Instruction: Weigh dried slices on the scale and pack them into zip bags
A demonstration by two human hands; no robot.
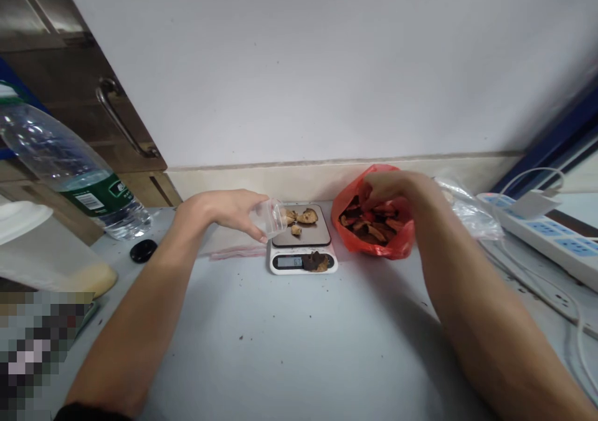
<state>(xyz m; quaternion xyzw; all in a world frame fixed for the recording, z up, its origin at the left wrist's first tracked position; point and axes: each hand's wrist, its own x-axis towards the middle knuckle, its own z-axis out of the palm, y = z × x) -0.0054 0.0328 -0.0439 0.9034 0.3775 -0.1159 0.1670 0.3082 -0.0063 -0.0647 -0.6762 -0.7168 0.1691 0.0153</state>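
— Gripped by the left hand [233,212], what is seen?

— Clear plastic container [270,220], pinched between thumb and fingers, its mouth turned toward the tan pieces [307,216] on the digital scale [314,238].

— And the right hand [387,186]?

— It is lowered into the red plastic bag [395,250]; whether any dried slices [374,230] are grasped cannot be told.

— How is this best done?

— Slices should probably be drawn out singly, and the weighing plate left unpressed by the container. The dark piece [316,261] resting across the display panel is best shifted, since part of it is covered.

— Where is room found?

— Behind, reach is limited by the wall [299,85]; rightward, by the power strip [551,231]. Most room is offered in front, over the crumb-dotted tabletop [280,346].
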